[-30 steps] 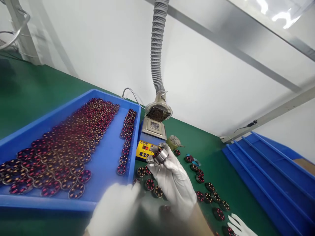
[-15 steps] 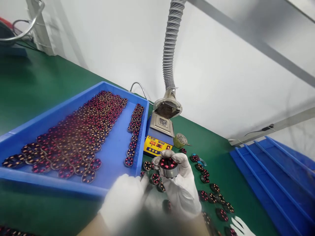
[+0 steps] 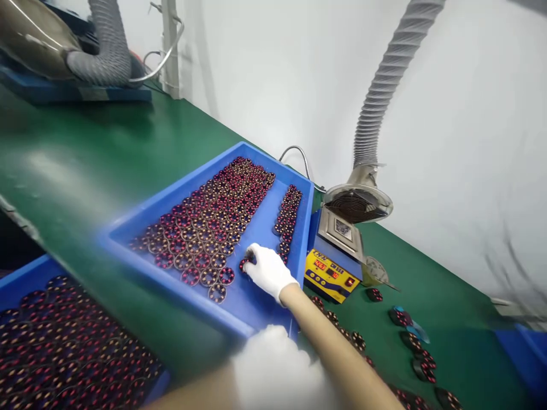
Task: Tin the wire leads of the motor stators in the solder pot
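Observation:
My right hand [image 3: 267,270], in a white glove, reaches into the blue tray [image 3: 200,302]. Its fingertips are closed on a dark red wound coil ring [image 3: 245,264] at the tray floor. That spot lies between the big field of coil rings [image 3: 209,228] and a short column of rings [image 3: 288,216] along the tray's right wall. My left hand [image 3: 273,367], also gloved, is a white blur at the bottom edge near the tray's front corner. Its fingers cannot be made out.
A yellow-fronted solder pot [image 3: 331,273] sits right of the tray, under a round fume hood [image 3: 356,202] on a grey ribbed hose [image 3: 384,85]. Loose coil rings [image 3: 412,341] lie scattered on the green mat. A second blue tray [image 3: 25,273] of rings is at lower left.
My right hand carried the coil stack from in front of the solder pot leftward into the blue tray. The view has swung left and down, bringing the lower-left tray into sight.

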Demonstrator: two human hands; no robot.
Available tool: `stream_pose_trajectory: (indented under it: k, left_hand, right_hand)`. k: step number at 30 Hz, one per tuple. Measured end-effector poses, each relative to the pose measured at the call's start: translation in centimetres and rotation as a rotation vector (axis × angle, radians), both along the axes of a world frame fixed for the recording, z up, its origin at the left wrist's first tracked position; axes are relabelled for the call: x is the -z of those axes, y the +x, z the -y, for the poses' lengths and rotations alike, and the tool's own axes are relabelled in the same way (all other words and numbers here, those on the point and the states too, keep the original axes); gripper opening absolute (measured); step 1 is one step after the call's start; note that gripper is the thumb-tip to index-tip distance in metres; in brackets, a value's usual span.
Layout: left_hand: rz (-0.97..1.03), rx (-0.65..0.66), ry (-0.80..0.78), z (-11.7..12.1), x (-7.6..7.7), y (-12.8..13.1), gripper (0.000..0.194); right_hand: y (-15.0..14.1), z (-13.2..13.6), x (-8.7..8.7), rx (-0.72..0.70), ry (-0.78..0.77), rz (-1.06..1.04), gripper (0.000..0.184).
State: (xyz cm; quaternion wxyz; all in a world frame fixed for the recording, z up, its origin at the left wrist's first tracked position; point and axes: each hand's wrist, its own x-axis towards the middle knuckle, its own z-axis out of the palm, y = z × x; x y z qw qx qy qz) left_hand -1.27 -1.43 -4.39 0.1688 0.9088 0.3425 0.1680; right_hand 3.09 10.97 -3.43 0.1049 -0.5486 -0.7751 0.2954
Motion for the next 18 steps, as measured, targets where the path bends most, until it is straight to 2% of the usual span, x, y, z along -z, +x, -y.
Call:
stream_pose_trajectory:
  k: [3, 6, 8, 10, 12, 15, 16, 18]
  left_hand:
    - [0.063, 0.040, 0.110, -0.1, 1.8, 0.4, 0.027]
    - [0.125, 0.009, 0.216, -0.2, 2.2, 0.4, 0.022]
    - [0.175, -0.031, 0.273, -0.2, 1.7, 0.2, 0.019]
    - [0.235, -0.080, 0.309, -0.1, 1.0, 0.0, 0.015]
    - [0.287, -0.120, 0.336, -0.1, 0.7, -0.2, 0.010]
    - [0.308, -0.130, 0.373, 0.3, 1.1, -0.3, 0.011]
    - [0.302, -0.123, 0.389, 0.5, 1.3, -0.4, 0.013]
    - [0.292, -0.128, 0.442, 1.2, 1.6, -0.4, 0.016]
  right_hand:
    - [-1.2, -1.1, 1.0, -0.051, -0.106, -0.064, 0.014]
    - [-1.5, -1.4, 1.1, -0.076, -0.263, -0.160, 0.031]
    - [-0.6, -0.9, 0.0, -0.058, -0.332, -0.218, 0.042]
    - [1.4, 0.3, -2.1, -0.023, -0.305, -0.273, 0.045]
    - [4.2, 2.6, -5.0, 0.028, -0.185, -0.312, 0.043]
    - [9.4, 8.1, -8.6, 0.167, -0.014, -0.348, 0.032]
    - [11.1, 10.3, -9.2, 0.239, 0.009, -0.355, 0.029]
    - [14.4, 15.1, -8.9, 0.448, 0.051, -0.333, 0.025]
